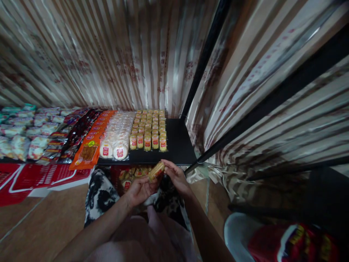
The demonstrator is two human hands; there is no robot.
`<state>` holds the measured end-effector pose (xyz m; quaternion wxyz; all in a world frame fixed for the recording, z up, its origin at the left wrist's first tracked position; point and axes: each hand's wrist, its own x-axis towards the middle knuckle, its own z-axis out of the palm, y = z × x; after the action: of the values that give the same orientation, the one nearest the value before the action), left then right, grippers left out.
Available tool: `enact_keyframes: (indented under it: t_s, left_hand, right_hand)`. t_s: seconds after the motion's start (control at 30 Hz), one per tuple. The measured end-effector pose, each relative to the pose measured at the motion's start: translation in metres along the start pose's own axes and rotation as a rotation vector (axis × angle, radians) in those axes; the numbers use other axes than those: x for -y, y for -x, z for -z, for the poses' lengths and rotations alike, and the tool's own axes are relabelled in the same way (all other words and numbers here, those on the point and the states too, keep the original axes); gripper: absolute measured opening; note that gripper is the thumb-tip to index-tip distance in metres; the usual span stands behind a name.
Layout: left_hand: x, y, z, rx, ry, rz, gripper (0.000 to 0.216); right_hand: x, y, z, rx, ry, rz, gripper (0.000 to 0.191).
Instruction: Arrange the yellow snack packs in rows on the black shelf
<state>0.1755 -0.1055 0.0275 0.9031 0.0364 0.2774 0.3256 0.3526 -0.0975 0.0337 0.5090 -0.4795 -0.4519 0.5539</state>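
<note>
Between my two hands, just in front of the shelf edge, is a small yellow wrapped snack pack (156,171) with a red label, held at a tilt. My left hand (141,189) grips its lower left end. At its upper right end, the fingers of my right hand (176,176) are closed on it. Similar yellow packs (147,140) stand in neat rows on the black shelf (180,142) beyond. Below my hands, partly hidden by them and the shelf, more wrapped packs (127,183) lie in a container between my knees.
Left of the yellow rows are round white wrapped crackers (113,134), orange snack bags (91,142), dark packs and white-wrapped packs (27,127). Red baskets (49,174) sit on the floor at left. Black posts (207,54) and striped curtains surround the shelf. Red packages (289,242) lie lower right.
</note>
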Motion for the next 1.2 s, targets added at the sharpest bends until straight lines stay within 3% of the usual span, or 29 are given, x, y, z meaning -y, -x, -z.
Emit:
enact_keyframes:
  t_s: [0.27, 0.37, 0.57, 0.7, 0.87, 1.1, 1.2]
  left_hand:
    - [-0.004, -0.010, -0.018, -0.108, -0.010, 0.022, 0.022]
    - [-0.010, -0.015, -0.029, -0.157, -0.072, 0.005, 0.025]
    - [-0.021, -0.029, -0.041, -0.132, -0.219, -0.080, 0.029]
    - [-0.019, -0.038, -0.046, -0.140, -0.487, -0.161, 0.018]
    - [-0.019, -0.048, -0.056, -0.222, -0.790, -0.249, 0.022]
    - [-0.033, -0.067, -0.083, -0.091, -1.096, -0.216, 0.026]
    - [-0.043, -0.086, -0.096, -0.097, -1.193, -0.280, 0.018]
  right_hand:
    - [0.003, 0.004, 0.009, -0.039, -0.007, -0.002, 0.040]
    - [-0.005, 0.007, 0.009, -0.130, -0.011, -0.007, 0.042]
    - [-0.022, 0.016, 0.003, -0.337, -0.051, -0.033, 0.051]
    - [-0.020, 0.019, 0.004, -0.304, -0.017, -0.016, 0.040]
    - [-0.014, 0.016, 0.014, -0.203, 0.095, 0.004, 0.030]
    - [-0.008, -0.007, 0.032, -0.170, 0.088, 0.025, 0.038]
    - [-0.007, -0.027, 0.037, -0.251, 0.153, 0.054, 0.037]
